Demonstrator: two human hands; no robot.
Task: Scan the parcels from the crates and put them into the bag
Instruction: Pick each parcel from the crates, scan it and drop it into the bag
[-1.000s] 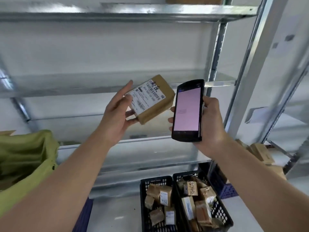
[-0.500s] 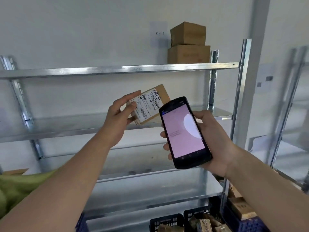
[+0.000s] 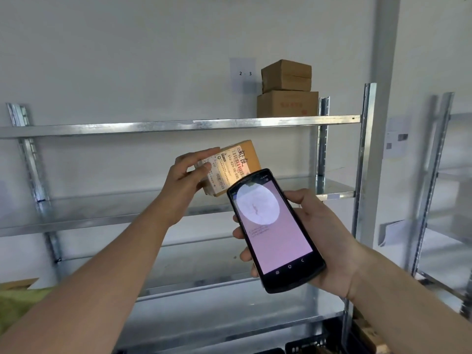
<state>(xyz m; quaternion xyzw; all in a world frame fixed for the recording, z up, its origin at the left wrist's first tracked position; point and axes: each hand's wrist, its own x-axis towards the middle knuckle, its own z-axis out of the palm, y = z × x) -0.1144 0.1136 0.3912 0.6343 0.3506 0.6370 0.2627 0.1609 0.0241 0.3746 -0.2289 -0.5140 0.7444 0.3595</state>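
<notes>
- Step in hand, as judged: scanning the shipping label (image 3: 228,167) of one parcel (image 3: 233,172) with the handheld scanner (image 3: 274,229).
- Left hand (image 3: 187,176): fingers and thumb pinch the parcel by its left end. The parcel is held in the air, just above and left of the scanner's top edge, label facing the person.
- Right hand (image 3: 320,241): fingers curl round the scanner body, screen toward the person.
- A lit patch lies on the label just above the scanner's top edge; it appears to be the scan light.
- Keep the left fingertips off the barcode; the thumb overlaps the label's left part.
- Hold parcel and scanner steady until the screen confirms.
- The green bag (image 3: 18,306) lies well below and left of the scanner; the crates (image 3: 305,346) lie below it.
</notes>
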